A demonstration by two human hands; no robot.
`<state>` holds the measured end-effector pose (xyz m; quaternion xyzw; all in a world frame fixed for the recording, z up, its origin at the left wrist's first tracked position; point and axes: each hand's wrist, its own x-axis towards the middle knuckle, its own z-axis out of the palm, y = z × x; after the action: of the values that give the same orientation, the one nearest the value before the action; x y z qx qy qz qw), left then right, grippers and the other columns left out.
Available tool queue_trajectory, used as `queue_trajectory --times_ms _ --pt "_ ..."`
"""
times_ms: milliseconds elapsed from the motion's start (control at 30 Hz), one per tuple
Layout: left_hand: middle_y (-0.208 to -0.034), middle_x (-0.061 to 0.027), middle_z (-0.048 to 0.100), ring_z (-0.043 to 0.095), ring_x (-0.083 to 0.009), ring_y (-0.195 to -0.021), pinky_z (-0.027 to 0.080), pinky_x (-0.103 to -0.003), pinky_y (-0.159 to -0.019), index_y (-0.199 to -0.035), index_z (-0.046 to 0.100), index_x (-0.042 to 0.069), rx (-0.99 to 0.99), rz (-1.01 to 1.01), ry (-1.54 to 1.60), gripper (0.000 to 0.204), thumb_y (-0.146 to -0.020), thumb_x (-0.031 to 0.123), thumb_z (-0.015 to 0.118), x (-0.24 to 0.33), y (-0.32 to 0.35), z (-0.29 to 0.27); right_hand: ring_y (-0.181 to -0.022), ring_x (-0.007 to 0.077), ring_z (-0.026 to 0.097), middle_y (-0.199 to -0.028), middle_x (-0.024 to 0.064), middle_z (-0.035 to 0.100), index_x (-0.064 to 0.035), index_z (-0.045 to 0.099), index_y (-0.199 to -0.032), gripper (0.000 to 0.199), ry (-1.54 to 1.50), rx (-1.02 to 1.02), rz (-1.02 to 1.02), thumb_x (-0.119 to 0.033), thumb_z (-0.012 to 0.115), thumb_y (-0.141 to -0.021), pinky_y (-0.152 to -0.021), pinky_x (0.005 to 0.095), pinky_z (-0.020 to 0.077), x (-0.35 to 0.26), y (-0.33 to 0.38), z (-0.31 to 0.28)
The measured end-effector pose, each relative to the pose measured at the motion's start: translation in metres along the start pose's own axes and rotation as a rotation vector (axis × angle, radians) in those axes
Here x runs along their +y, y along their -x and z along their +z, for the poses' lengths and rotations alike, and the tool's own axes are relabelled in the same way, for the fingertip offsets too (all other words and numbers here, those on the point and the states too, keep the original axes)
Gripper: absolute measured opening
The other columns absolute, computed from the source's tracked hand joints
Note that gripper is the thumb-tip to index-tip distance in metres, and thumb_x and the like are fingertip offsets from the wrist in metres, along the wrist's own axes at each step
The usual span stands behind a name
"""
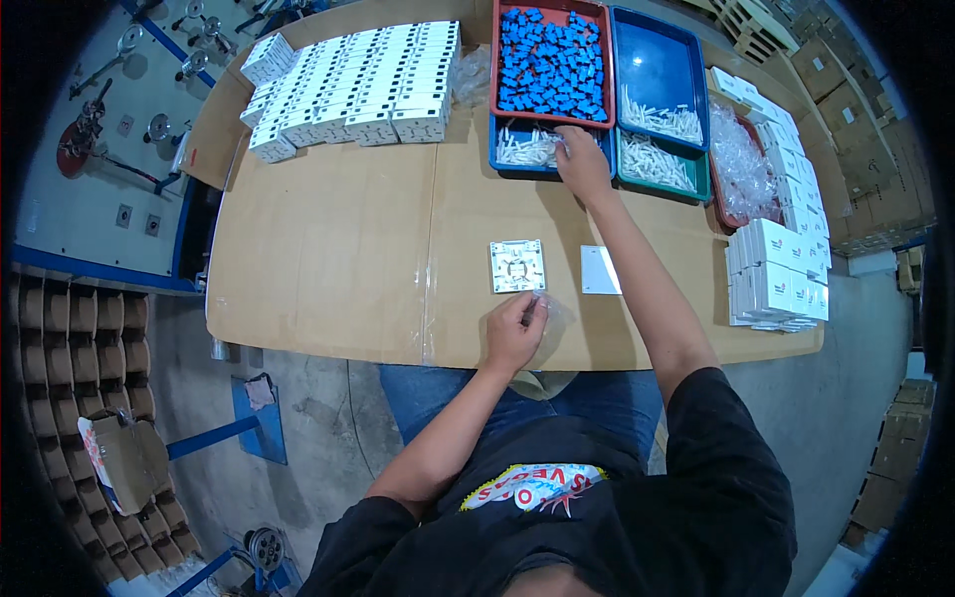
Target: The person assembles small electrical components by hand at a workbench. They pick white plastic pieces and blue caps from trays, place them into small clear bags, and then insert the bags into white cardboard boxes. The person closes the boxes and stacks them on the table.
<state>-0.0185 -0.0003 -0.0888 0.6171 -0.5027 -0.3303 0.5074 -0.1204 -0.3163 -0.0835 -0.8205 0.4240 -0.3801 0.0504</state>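
My left hand (515,333) is near the front of the cardboard-covered table, its fingers pinched on a small clear plastic bag (560,316). Just beyond it lies a white square plate with a moulded frame (516,267). To the right, beside my forearm, is a flat white square panel (600,270). My right hand (582,162) reaches over the right end of a blue tray (527,173) of small white sticklike parts (527,148). Its fingers are curled down among them; whatever is between the fingertips is hidden.
A red tray (494,85) of small blue pieces stands at the back. Right of it are a blue tray (657,55) and a green tray (686,193) with white parts. Clear bags (741,164) fill a bin. White boxes are stacked at back left (368,85) and right (776,274).
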Motion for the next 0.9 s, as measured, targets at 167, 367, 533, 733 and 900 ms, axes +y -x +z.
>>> queue_trajectory --times_ms 167,367,533,733,900 --pt "-0.080 -0.0171 0.070 0.072 -0.0296 -0.070 0.055 -0.038 -0.062 -0.096 0.070 -0.001 0.018 0.011 -0.010 0.021 -0.100 0.020 0.067 -0.005 0.000 -0.001 -0.115 0.0389 0.066 -0.124 0.0183 0.070 -0.0028 0.068 -0.129 0.038 0.089 -0.133 0.057 -0.029 0.060 -0.102 -0.098 0.0520 0.0528 -0.024 -0.011 0.017" --pt "-0.079 -0.0174 0.070 0.072 -0.0296 -0.069 0.054 -0.038 -0.061 -0.096 0.070 -0.001 0.012 0.016 -0.001 0.022 -0.100 0.020 0.067 -0.003 -0.001 0.003 -0.126 0.0331 0.062 -0.130 0.0125 0.069 -0.0035 0.072 -0.123 0.038 0.142 -0.156 -0.050 -0.034 0.057 -0.105 -0.114 0.0580 0.0397 -0.032 -0.008 0.054" --pt "-0.079 -0.0174 0.069 0.071 -0.0297 -0.069 0.054 -0.038 -0.061 -0.095 0.069 -0.002 0.016 0.003 0.022 0.023 -0.100 0.021 0.067 -0.004 0.001 0.001 -0.115 0.0305 0.065 -0.118 0.0101 0.073 -0.0026 0.077 -0.100 0.027 0.040 -0.202 -0.031 -0.025 0.062 -0.101 -0.103 0.0531 0.0450 -0.033 -0.008 0.042" --pt "-0.080 -0.0175 0.069 0.071 -0.0306 -0.069 0.054 -0.040 -0.062 -0.093 0.069 -0.001 0.006 0.014 -0.004 0.024 -0.100 0.022 0.068 -0.002 0.000 0.001 -0.111 0.0303 0.066 -0.112 0.0094 0.073 -0.0044 0.077 -0.101 0.020 0.180 -0.188 -0.004 -0.019 0.064 -0.097 -0.096 0.0501 0.0473 -0.006 -0.011 0.015" --pt "-0.081 -0.0180 0.069 0.071 -0.0316 -0.071 0.054 -0.041 -0.064 -0.093 0.069 -0.001 0.030 0.035 -0.022 0.025 -0.099 0.024 0.068 -0.010 0.001 0.004 -0.116 0.0311 0.065 -0.119 0.0096 0.073 -0.0076 0.077 -0.111 0.021 0.072 -0.203 -0.085 -0.014 0.070 -0.092 -0.102 0.0479 0.0477 -0.005 -0.015 0.005"
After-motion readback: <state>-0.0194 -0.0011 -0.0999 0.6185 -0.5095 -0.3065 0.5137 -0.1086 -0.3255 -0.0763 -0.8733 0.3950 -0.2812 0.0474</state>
